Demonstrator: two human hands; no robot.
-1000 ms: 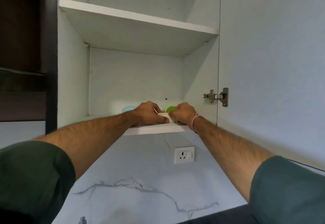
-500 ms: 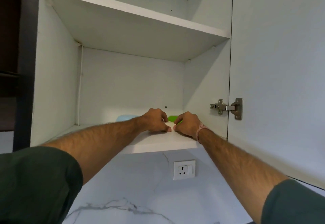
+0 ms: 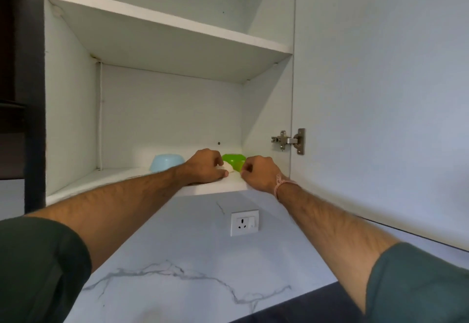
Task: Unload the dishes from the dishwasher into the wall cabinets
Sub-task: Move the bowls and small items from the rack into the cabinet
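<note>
On the lower shelf mid-frame, a light blue bowl sits leftmost. The left hand curls over the white dish, now pushed inward, before the green bowl. The right hand, curled, has eased beside it, its hold unclear. The placement looks nearly finished.

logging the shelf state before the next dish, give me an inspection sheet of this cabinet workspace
surface: white lower cabinet shelf
job's things: light blue plastic bowl at left; green plastic bowl at back right; small white dish in front of it
clutter: nothing seen
hands: left hand curled on the small white dish; right hand curled at the shelf's front edge, hold unclear
cables: thin white strip in back left corner, cable or trim unclear
surroundings: open white cabinet door with metal hinge; white wall socket on marble-patterned wall
</note>
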